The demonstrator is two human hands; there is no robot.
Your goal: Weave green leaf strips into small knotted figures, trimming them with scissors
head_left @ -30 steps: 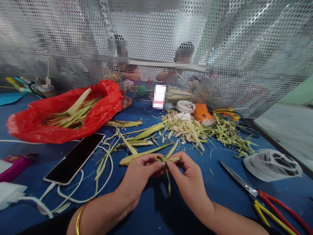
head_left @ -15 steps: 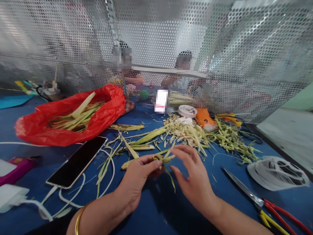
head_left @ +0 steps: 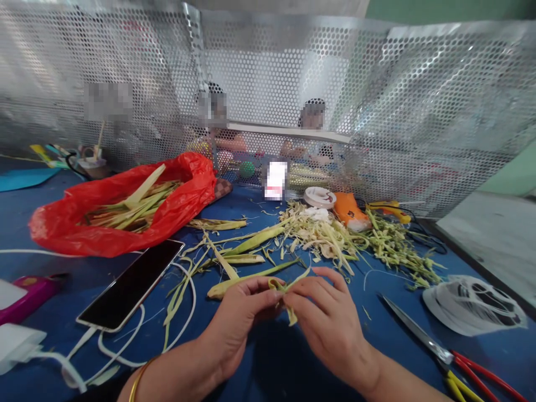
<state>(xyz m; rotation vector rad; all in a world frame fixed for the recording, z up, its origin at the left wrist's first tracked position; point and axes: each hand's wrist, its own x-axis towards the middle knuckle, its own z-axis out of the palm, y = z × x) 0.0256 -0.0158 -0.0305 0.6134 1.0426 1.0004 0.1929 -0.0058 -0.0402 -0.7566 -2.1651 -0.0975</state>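
My left hand (head_left: 240, 315) pinches a small looped piece of pale green leaf strip (head_left: 275, 284) between thumb and fingers, low over the blue table. Close against it, my right hand (head_left: 335, 321) is closed on the same strip, fingertips nearly meeting those of the left. One strip end points up past the right fingers and another hangs below them. Part of the folded piece is hidden behind the fingers. Just beyond my hands lie long green leaf strips (head_left: 251, 240) and a heap of curled pale shavings (head_left: 318, 234).
At left sit a red plastic bag (head_left: 104, 243) of leaves and a phone (head_left: 132, 287) with a white cable. Scissors (head_left: 419, 329) and a white spool (head_left: 456, 312) lie right. Behind are green clippings (head_left: 406, 245), an orange packet (head_left: 350, 211) and a perforated screen (head_left: 268, 67), with people beyond.
My right hand has gone from spread fingers beside the strip to a pinch on it. The strip's loose end has shifted. The view has tilted slightly up.
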